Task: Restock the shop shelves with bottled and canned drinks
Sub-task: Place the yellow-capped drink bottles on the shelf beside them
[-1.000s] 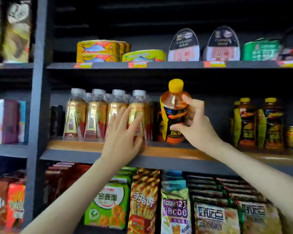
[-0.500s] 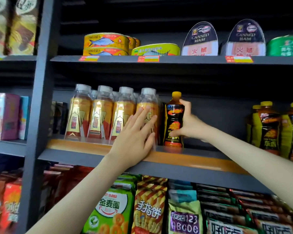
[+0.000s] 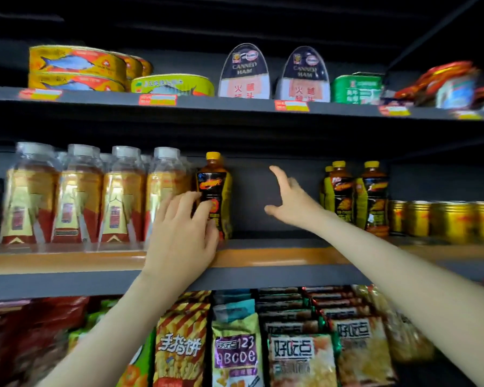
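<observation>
In the head view, the dark tea bottle with a yellow cap (image 3: 214, 185) stands upright on the orange-edged middle shelf (image 3: 277, 256), just beside the row of clear white-capped bottles (image 3: 78, 196). The left hand (image 3: 183, 230) rests its loosely bent fingertips on the bottle's lower label without wrapping round it. The right hand (image 3: 291, 203) hangs empty, thumb and fingers spread wide, over the bare stretch of shelf between that bottle and the matching yellow-capped bottles (image 3: 372, 196).
</observation>
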